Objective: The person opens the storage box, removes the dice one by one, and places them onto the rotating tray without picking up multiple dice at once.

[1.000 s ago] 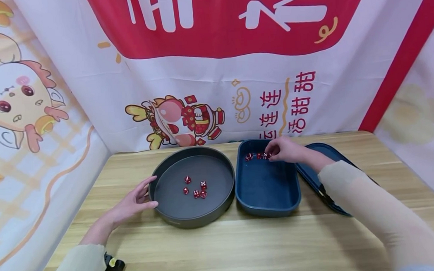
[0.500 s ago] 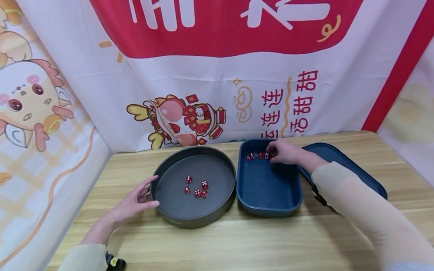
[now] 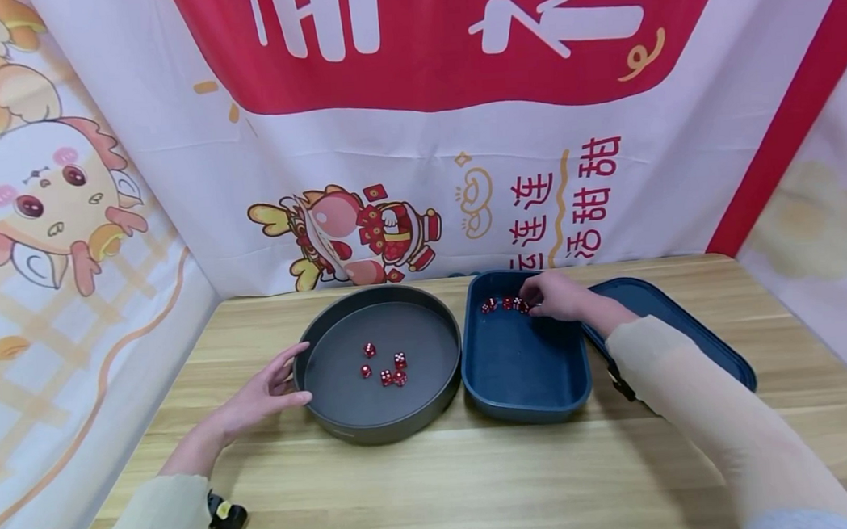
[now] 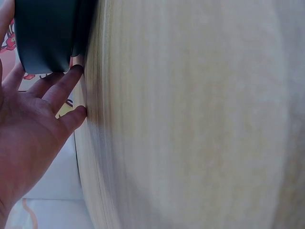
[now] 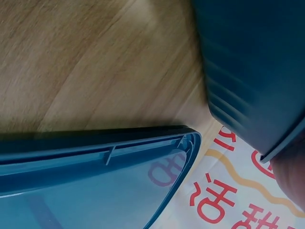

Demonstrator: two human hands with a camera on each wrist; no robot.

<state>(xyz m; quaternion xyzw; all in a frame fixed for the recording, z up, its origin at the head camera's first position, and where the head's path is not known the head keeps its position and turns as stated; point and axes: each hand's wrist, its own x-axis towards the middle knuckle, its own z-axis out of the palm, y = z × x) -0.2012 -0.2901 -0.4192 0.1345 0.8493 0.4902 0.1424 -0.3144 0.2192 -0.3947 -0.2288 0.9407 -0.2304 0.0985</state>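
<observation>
**Right-hand hold unconfirmed at the blue box**

Your right hand was inside the blue box, fingertips at the red dice grouped near its far end; whether they pinched one, I could not tell. Your left hand, fingers spread, rested against the round pan, where five more dice lay. Risks, in my judgement: an edge-only pinch could have dropped a die; crowding could have scattered its neighbours; a left-hand push could have driven pan against box.
</observation>
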